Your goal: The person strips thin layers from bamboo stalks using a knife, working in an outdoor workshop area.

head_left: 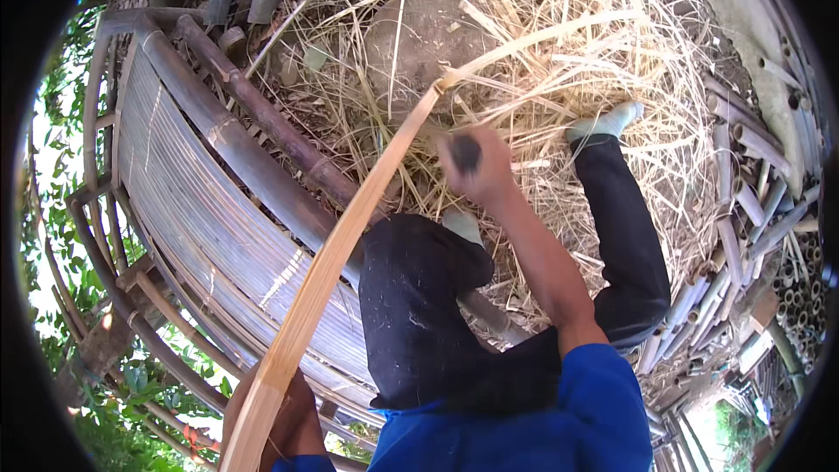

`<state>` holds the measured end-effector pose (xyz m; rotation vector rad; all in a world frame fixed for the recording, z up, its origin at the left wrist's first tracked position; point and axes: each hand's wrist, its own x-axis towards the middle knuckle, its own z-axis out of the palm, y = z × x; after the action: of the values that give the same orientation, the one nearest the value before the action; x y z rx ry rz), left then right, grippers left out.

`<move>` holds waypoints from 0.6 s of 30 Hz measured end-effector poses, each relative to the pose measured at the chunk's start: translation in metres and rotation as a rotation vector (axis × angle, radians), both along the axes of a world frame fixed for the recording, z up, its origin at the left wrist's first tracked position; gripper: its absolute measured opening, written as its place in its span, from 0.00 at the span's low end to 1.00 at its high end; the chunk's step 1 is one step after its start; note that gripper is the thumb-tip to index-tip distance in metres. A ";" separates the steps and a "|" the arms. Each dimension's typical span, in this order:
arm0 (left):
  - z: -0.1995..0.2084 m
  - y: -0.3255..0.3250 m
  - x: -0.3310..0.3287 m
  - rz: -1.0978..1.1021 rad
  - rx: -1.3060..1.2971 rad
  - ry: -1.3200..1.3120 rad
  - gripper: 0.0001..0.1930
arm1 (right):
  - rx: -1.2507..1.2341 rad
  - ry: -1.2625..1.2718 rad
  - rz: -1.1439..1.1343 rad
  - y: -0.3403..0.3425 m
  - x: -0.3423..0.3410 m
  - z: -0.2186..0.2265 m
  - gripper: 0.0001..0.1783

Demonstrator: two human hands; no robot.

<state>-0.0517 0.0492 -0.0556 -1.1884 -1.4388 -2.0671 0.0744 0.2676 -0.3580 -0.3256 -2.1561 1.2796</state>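
Observation:
A long pale bamboo strip (336,249) slants from the lower left edge up past my knees, with a node partway along, and its far end bends to the right over the shavings. My left hand (284,415) is closed around its near part at the lower left, the fingers partly hidden by the strip. My right hand (485,166), slightly blurred, grips a dark round-ended handle (465,153) just right of the strip, below the node. Whatever the handle belongs to is smeared and hard to make out.
Curly bamboo shavings (559,79) cover the ground around a brown patch (424,39). A slatted bamboo bench (205,201) with thick poles stands left. Cut bamboo pieces (743,183) are stacked right. My bent legs (419,306) in dark trousers occupy the middle.

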 end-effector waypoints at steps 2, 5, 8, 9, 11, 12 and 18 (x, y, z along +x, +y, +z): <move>-0.004 0.011 -0.006 -0.049 0.021 -0.011 0.15 | -0.291 -0.856 -0.308 0.015 0.001 -0.073 0.21; 0.004 0.008 0.002 -0.053 0.047 0.017 0.15 | -0.146 -0.709 -0.252 0.014 0.016 -0.071 0.21; 0.013 -0.008 0.002 -0.012 0.026 0.006 0.15 | -0.156 -0.494 -0.248 0.001 0.006 -0.013 0.19; 0.022 -0.010 0.002 -0.025 0.026 0.005 0.15 | -0.282 -0.489 -0.286 -0.002 0.009 0.006 0.19; 0.035 -0.012 -0.001 -0.047 0.045 0.005 0.15 | -0.244 -0.449 -0.342 -0.003 0.018 0.026 0.18; 0.051 -0.014 -0.001 -0.057 0.047 0.018 0.15 | -0.212 -0.400 -0.384 -0.006 0.019 0.040 0.18; 0.133 -0.041 0.004 0.002 0.187 0.021 0.19 | -0.254 -0.478 -0.328 -0.043 0.079 0.107 0.15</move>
<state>-0.0479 0.0078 0.0773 -1.1293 -1.2059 -2.1277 0.1535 0.2246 -0.2508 -1.1409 -2.1832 1.3804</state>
